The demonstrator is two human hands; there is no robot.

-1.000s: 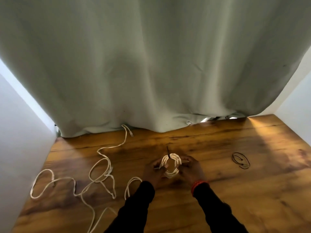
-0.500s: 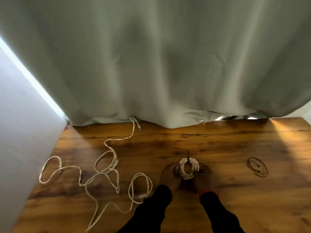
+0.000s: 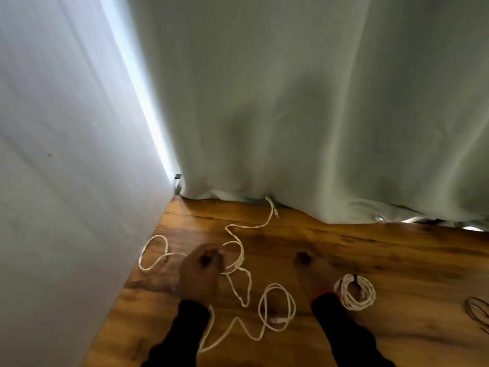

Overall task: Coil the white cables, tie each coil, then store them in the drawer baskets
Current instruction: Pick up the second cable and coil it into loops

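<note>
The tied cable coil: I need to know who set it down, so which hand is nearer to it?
Right. The right hand lies just left of the tied cable coil, its wrist almost touching it. The left hand is farther left, at the loose cable.

White loose cable (image 3: 239, 263), white coil (image 3: 356, 292) with dark tie (image 3: 356, 278). Brown wood-grain table (image 3: 370, 250), darker streaks. Pale grey-green curtain (image 3: 304, 102). White wall (image 3: 66, 154). Black sleeves (image 3: 341, 329), red wristband (image 3: 318, 295). Dark ties (image 3: 479, 312) at right edge.
</note>
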